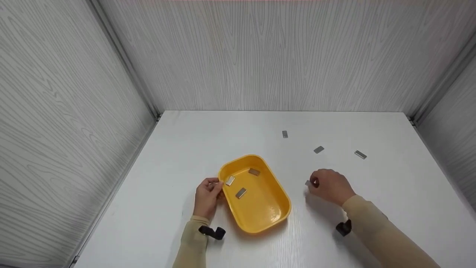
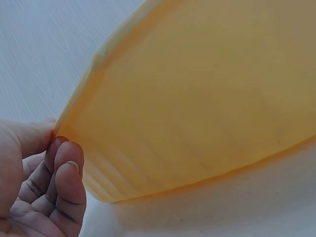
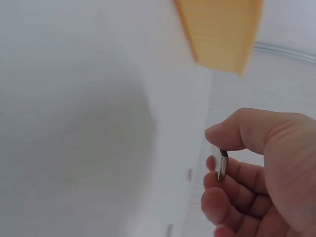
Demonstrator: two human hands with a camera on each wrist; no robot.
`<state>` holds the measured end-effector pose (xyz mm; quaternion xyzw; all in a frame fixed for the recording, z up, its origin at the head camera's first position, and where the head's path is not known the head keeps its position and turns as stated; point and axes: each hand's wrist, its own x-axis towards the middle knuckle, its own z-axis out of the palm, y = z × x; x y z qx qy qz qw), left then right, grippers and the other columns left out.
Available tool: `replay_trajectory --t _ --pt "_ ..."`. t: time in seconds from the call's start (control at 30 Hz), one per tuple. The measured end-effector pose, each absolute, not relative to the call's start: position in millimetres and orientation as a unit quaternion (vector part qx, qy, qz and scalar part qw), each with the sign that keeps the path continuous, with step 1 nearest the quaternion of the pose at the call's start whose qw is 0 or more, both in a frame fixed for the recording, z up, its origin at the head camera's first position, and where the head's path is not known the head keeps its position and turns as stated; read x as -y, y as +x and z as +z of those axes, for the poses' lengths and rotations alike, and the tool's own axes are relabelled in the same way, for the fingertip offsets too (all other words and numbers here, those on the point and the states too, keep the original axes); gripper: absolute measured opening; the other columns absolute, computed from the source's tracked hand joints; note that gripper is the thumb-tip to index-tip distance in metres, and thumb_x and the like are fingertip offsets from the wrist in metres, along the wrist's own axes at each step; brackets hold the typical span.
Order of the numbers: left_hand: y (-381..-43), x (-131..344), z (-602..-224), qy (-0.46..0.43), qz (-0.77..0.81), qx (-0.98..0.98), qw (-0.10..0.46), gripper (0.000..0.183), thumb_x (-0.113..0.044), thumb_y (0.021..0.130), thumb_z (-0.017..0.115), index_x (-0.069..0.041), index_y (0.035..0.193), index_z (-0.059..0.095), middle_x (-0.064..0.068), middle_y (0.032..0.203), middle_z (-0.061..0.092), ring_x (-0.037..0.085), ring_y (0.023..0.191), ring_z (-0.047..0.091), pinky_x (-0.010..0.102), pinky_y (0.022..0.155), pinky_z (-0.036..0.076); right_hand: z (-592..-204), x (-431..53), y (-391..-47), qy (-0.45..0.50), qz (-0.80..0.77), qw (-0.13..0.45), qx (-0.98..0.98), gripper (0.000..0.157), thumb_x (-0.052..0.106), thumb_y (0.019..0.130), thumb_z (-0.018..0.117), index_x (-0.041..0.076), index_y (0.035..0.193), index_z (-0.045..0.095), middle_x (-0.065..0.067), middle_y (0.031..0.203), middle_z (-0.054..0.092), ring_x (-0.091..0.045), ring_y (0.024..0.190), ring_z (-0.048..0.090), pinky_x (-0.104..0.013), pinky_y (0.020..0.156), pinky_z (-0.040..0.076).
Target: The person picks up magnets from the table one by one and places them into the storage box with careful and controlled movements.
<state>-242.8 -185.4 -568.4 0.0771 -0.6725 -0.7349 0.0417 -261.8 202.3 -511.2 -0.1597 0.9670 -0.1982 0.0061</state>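
Note:
A yellow plastic tray stands on the table, turned at a slant. My left hand pinches its left rim between thumb and fingers; the left wrist view shows the outer side wall close up. Inside the tray lie three small silvery rectangular metal pieces. To the right of the tray, my right hand is above the table. Between its thumb and fingers it pinches another small metal piece, held apart from the tray.
Three more metal pieces lie spread on the white table: one behind the tray, one beyond my right hand, one farther right. Pale wood-grain panels stand at the back and both sides.

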Motion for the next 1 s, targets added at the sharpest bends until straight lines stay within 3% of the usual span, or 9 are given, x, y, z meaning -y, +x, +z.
replay_trajectory --t 0.13,0.3,0.6,1.0 --pt "-242.2 185.0 -568.6 0.073 -0.739 0.669 0.040 0.026 -0.017 0.092 0.066 -0.001 0.111 0.057 0.024 0.095 0.064 0.022 0.072 0.060 0.030 0.064 0.054 -490.1 -189.6 -259.4 -0.190 -0.214 -0.041 -0.957 0.012 0.023 0.082 0.072 0.011 0.087 0.069 0.004 0.076 0.060 -0.016 0.068 0.052 -0.033 0.065 0.050" --pt "-240.9 185.8 -568.2 0.066 -0.752 0.654 0.036 0.026 -0.017 0.093 0.065 0.000 0.111 0.056 0.027 0.098 0.063 0.022 0.071 0.060 0.030 0.063 0.053 -468.0 -166.8 -255.9 -0.234 -0.227 -0.057 -0.943 0.012 0.022 0.080 0.075 0.013 0.086 0.071 0.007 0.075 0.059 -0.012 0.067 0.052 -0.028 0.064 0.049" --pt "-242.6 186.3 -567.8 0.073 -0.739 0.669 0.036 0.026 -0.019 0.093 0.066 -0.002 0.110 0.057 0.022 0.094 0.064 0.022 0.071 0.059 0.030 0.063 0.053 -447.0 -115.7 -249.7 -0.339 -0.205 -0.023 -0.918 0.010 0.026 0.082 0.074 0.016 0.085 0.072 0.010 0.075 0.060 -0.008 0.066 0.051 -0.021 0.062 0.048" --pt "-242.4 187.1 -569.0 0.073 -0.731 0.678 0.037 0.027 -0.020 0.092 0.066 -0.002 0.110 0.057 0.022 0.096 0.065 0.021 0.071 0.060 0.030 0.062 0.053 -445.8 -72.5 -254.9 -0.410 -0.167 0.043 -0.896 0.007 0.024 0.083 0.073 0.017 0.081 0.072 0.011 0.069 0.060 -0.010 0.065 0.052 -0.024 0.063 0.048"
